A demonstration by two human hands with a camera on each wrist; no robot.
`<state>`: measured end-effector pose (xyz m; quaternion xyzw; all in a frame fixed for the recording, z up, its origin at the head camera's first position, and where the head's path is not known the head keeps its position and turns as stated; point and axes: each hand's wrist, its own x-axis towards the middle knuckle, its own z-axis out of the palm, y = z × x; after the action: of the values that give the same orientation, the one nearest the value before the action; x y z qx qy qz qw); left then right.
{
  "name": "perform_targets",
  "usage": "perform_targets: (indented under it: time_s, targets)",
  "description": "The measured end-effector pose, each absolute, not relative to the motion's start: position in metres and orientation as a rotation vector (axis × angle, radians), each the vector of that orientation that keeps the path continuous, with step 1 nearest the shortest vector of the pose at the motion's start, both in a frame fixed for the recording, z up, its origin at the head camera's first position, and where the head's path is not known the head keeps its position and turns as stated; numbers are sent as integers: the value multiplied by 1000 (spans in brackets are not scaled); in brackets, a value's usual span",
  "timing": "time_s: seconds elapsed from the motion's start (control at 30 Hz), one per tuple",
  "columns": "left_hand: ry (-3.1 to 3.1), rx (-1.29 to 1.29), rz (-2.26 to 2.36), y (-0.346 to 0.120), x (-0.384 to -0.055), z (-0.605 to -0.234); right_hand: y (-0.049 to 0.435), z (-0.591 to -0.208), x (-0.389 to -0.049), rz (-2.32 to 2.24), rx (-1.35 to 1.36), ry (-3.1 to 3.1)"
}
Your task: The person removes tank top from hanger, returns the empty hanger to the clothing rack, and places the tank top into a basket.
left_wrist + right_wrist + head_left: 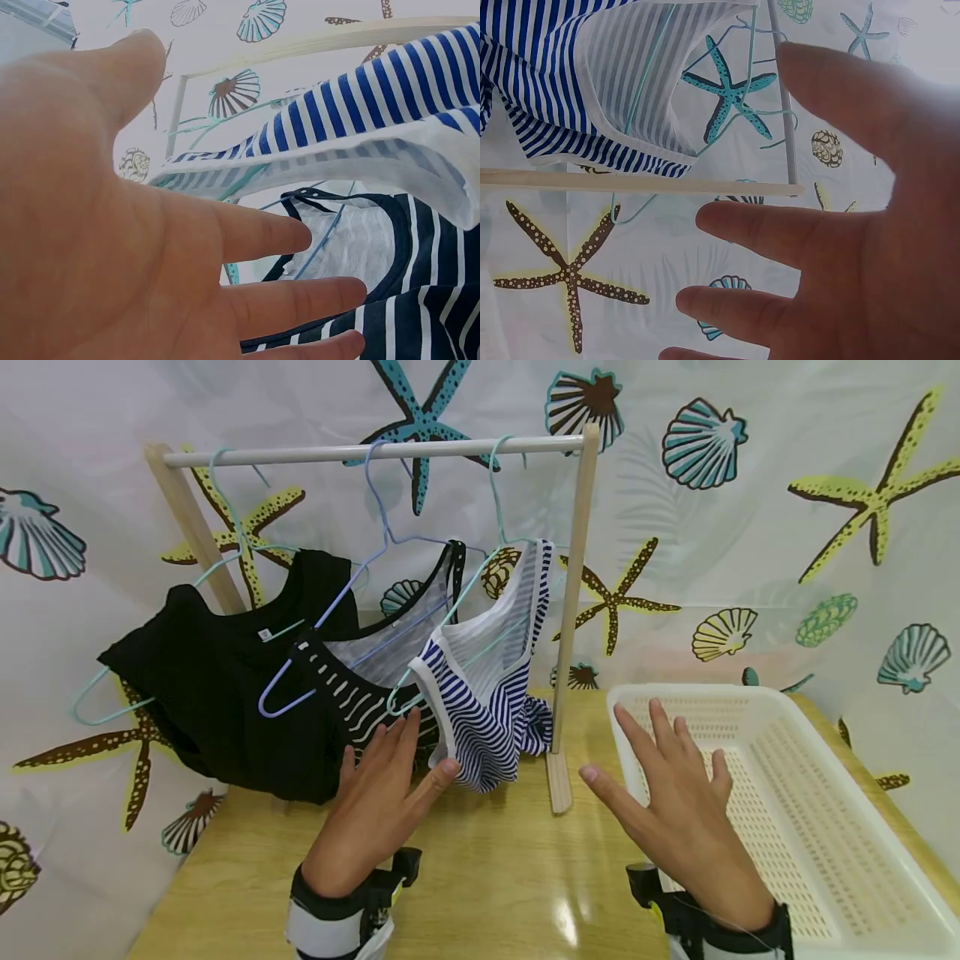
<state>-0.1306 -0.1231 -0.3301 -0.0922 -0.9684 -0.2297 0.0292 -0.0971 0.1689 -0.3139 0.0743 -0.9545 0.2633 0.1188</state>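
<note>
My left hand (382,806) is held out with fingers spread, in front of the striped tops, holding nothing. Beside its thumb hangs a blue-and-white striped tank top (487,727) on a mint hanger (495,502). Behind its fingertips is a black top with white stripes (352,689) on a lavender-blue hanger (384,518). Further left a plain black top (262,693) hangs on another mint hanger (238,527). My right hand (678,806) has its fingers spread too, overlapping the left side of a white plastic basket (885,835) in the head view, and grips nothing.
The clothes rack has a pale metal rail (300,456) and wooden posts (573,585); its right foot (558,785) stands on the wooden table (480,877) between the hands. A sheet printed with starfish and shells (705,543) hangs behind everything.
</note>
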Motion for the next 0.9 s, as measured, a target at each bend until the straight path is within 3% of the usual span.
perform_targets:
  time_s: [0.9]
  targets:
    - [-2902,-223,-735,-128,-129,-331,169,-314,-98,779,190,-2808]
